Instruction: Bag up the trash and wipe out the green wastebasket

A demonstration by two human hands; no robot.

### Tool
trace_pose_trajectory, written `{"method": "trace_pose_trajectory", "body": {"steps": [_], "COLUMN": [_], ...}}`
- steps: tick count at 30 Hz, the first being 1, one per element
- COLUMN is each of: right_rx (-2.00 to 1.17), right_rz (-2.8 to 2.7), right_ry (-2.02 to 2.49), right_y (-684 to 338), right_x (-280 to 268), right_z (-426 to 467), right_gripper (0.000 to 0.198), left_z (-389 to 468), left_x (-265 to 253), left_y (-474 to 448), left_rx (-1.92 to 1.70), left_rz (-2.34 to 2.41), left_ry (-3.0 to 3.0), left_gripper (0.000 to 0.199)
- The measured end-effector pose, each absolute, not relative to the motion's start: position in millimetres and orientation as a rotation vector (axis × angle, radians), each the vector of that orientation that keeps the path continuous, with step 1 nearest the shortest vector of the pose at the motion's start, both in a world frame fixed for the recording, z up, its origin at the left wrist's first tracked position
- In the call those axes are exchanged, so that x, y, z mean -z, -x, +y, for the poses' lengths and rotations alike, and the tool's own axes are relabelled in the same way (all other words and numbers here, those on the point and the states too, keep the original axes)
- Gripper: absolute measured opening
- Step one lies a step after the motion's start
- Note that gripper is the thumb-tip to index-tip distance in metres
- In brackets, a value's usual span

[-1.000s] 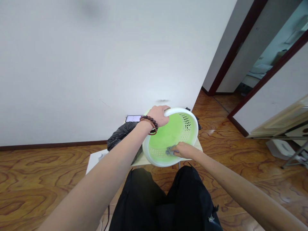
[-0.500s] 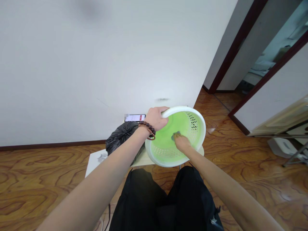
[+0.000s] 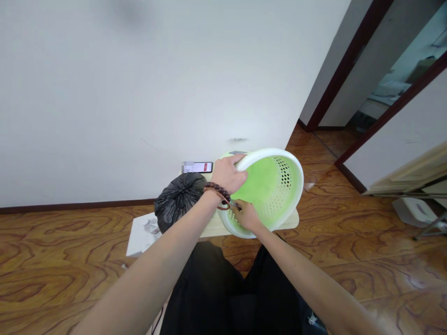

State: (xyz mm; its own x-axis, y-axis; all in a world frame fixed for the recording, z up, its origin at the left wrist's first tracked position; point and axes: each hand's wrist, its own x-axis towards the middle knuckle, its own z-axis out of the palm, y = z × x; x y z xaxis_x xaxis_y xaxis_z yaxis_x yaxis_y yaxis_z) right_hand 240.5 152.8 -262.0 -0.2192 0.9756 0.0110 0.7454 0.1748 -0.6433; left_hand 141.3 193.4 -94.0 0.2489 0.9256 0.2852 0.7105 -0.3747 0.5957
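Note:
A light green basket point(image 3: 263, 179) with a white rim and perforated walls is tilted with its mouth toward me. My left hand point(image 3: 226, 174) is closed over the rim at its upper left; a beaded bracelet circles that wrist. Inside the basket, my right hand point(image 3: 246, 215) is pressed against the lower left wall, just below the left wrist, fingers bunched. A small bit of grey cloth shows at its fingertips, and most of that cloth is hidden.
Beneath the basket is a pale wooden stool top point(image 3: 288, 220). A black plastic bag point(image 3: 176, 197) sits to the left, with a phone point(image 3: 197, 167) behind it. A white box point(image 3: 138, 237) holds clear plastic. The white wall point(image 3: 157, 93) rises close behind.
My right hand has moved left from the basket's middle to its lower left wall with the grey cloth. The basket has turned and tilted slightly, my left hand still on its rim.

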Motion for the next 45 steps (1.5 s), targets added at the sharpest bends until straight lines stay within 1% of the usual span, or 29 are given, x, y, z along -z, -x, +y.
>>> {"method": "trace_pose_trajectory", "body": {"steps": [2, 5, 10, 15, 17, 20, 23, 26, 28, 30, 32, 34, 36, 40, 45], "right_rx": [-0.787, -0.786, -0.616, -0.503, -0.51, -0.51, -0.36, -0.15, -0.081, -0.095, -0.176, -0.262, -0.265, -0.101, -0.232], "right_rz": [-1.939, -1.939, -2.189, -2.378, -2.337, -2.133, -2.03, -2.221, -2.401, -2.505, -2.494, -2.437, -2.418, -2.479, -2.493], "right_ry": [1.54, 1.581, 1.678, 1.667, 1.664, 1.689, 1.731, 1.76, 1.783, 1.843, 1.947, 2.038, 2.054, 1.983, 2.048], "right_y": [-240, -241, -251, -268, -270, -272, -280, -295, -303, -306, -302, -294, -283, -273, -276], "right_x": [263, 268, 266, 257, 254, 245, 232, 225, 229, 239, 250, 259, 264, 265, 265], "right_z": [151, 157, 172, 171, 171, 177, 189, 197, 199, 198, 197, 199, 202, 211, 222], "right_gripper": [0.025, 0.027, 0.026, 0.02, 0.019, 0.019, 0.022, 0.022, 0.023, 0.024, 0.026, 0.034, 0.04, 0.027, 0.031], "left_z": [193, 192, 196, 208, 214, 223, 233, 246, 255, 262, 266, 269, 270, 276, 276], "left_x": [96, 101, 102, 81, 70, 59, 56, 57, 59, 61, 63, 63, 63, 64, 70], "left_y": [-141, -140, -138, -142, -145, -149, -151, -152, -152, -152, -151, -152, -152, -152, -153], "left_rx": [-0.878, -0.842, -0.709, -0.447, -0.409, -0.355, -0.236, -0.137, -0.098, -0.103, -0.137, -0.163, -0.177, -0.195, -0.257], "left_rz": [1.524, 1.526, 1.568, 1.805, 1.852, 1.765, 1.617, 1.497, 1.486, 1.53, 1.57, 1.594, 1.628, 1.715, 1.7], "left_ry": [-2.172, -2.207, -2.401, -2.553, -2.614, -2.729, -2.773, -2.735, -2.666, -2.603, -2.576, -2.567, -2.545, -2.457, -2.435], "left_gripper": [0.048, 0.048, 0.042, 0.047, 0.049, 0.05, 0.051, 0.044, 0.04, 0.039, 0.039, 0.037, 0.037, 0.04, 0.051]}}
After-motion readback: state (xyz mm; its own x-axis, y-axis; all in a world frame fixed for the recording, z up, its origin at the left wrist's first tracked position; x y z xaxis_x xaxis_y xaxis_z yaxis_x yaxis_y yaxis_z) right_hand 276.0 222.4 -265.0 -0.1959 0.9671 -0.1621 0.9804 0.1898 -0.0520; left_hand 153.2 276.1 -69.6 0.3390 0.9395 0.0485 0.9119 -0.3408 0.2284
